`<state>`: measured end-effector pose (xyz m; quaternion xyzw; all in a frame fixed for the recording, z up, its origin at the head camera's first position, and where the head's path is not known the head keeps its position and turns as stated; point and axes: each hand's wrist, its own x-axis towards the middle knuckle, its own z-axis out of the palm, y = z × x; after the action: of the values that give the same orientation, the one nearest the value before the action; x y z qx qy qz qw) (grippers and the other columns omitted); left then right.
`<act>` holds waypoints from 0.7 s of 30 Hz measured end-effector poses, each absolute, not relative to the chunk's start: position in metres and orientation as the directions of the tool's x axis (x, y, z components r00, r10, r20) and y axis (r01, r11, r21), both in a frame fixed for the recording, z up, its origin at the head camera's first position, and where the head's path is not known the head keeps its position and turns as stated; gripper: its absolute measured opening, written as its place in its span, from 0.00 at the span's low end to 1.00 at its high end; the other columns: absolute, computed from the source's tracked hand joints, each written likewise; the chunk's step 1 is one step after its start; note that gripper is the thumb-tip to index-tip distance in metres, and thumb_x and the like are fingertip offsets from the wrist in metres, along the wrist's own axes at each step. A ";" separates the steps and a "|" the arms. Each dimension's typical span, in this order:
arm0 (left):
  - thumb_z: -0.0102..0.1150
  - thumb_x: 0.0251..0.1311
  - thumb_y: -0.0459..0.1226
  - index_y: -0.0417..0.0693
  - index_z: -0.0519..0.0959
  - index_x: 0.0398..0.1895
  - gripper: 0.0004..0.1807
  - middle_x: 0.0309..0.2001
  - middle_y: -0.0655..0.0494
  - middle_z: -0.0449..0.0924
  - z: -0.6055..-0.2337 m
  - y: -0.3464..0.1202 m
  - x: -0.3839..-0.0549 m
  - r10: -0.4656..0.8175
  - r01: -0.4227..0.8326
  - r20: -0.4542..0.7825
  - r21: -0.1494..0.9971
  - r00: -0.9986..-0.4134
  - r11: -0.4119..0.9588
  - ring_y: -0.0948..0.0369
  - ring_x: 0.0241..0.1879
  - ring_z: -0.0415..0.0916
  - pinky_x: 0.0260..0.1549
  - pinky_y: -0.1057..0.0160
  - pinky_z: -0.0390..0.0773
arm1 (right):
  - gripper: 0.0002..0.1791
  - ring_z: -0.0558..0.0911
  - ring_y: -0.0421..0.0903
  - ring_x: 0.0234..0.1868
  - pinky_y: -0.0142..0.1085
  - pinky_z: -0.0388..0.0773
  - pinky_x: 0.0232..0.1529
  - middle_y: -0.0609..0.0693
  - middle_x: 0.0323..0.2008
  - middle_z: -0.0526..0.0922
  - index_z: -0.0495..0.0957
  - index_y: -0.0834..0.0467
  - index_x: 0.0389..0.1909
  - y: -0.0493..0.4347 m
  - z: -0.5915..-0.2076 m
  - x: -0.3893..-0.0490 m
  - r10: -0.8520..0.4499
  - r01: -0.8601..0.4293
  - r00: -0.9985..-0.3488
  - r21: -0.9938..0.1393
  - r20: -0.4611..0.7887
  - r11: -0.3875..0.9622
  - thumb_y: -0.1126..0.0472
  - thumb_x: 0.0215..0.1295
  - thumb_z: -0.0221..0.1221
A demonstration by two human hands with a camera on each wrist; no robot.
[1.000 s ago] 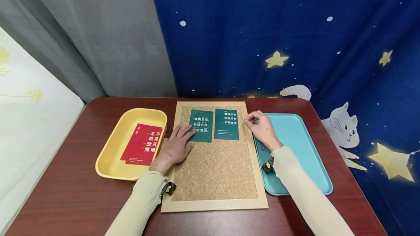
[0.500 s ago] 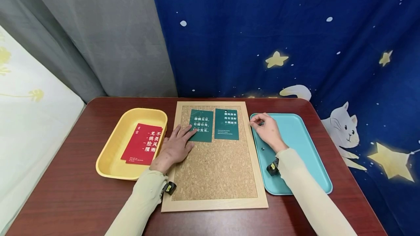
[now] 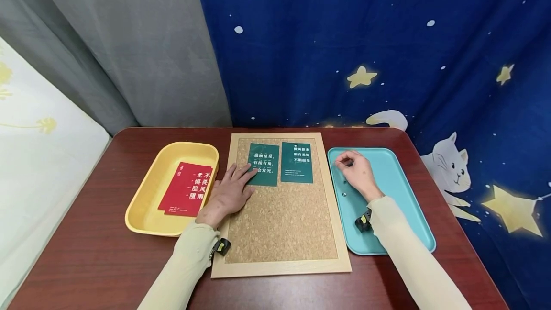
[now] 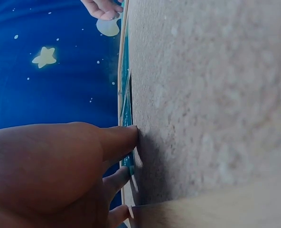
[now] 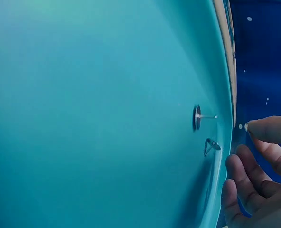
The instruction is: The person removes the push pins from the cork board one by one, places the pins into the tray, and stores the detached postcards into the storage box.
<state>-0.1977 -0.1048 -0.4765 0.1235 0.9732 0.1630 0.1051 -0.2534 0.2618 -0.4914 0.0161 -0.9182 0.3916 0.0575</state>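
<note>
My left hand (image 3: 230,193) lies spread over the left edge of a framed corkboard (image 3: 280,224), fingertips pressing the lower left of a green card (image 3: 263,149) with white writing. Beside that card is a second green card (image 3: 297,166), a small tack (image 3: 295,146) at its top. Over the far left part of a turquoise tray (image 3: 400,204), my right hand (image 3: 359,173) pinches thumb and index finger on what looks like a thumbtack (image 5: 246,127), mostly hidden by the fingers. Two tacks lie in the tray; one tack (image 5: 197,118) stands point up.
Left of the board stands a yellow basin (image 3: 148,214) with red cards (image 3: 182,190) in it. All of this is on a dark red-brown table (image 3: 86,238). Behind it hang a grey curtain and a blue curtain (image 3: 292,51) with stars.
My right hand has moved right, from beside the board's right edge to above the tray, its thumb and index finger still together. The left hand and both green cards have stayed put.
</note>
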 end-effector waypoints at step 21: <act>0.48 0.79 0.47 0.57 0.61 0.82 0.31 0.85 0.50 0.51 -0.482 -0.107 -0.199 0.274 0.207 -0.151 0.354 -0.950 0.912 0.41 0.85 0.39 0.71 0.26 0.61 | 0.07 0.80 0.53 0.42 0.40 0.75 0.46 0.59 0.43 0.83 0.86 0.60 0.42 0.274 -0.494 -0.251 0.061 -0.014 -0.995 -0.696 0.084 0.718 0.62 0.73 0.61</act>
<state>-0.1988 -0.1066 -0.4824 0.1235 0.9727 0.1695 0.0992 -0.2514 0.2737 -0.4937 -0.0126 -0.9255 0.3751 0.0503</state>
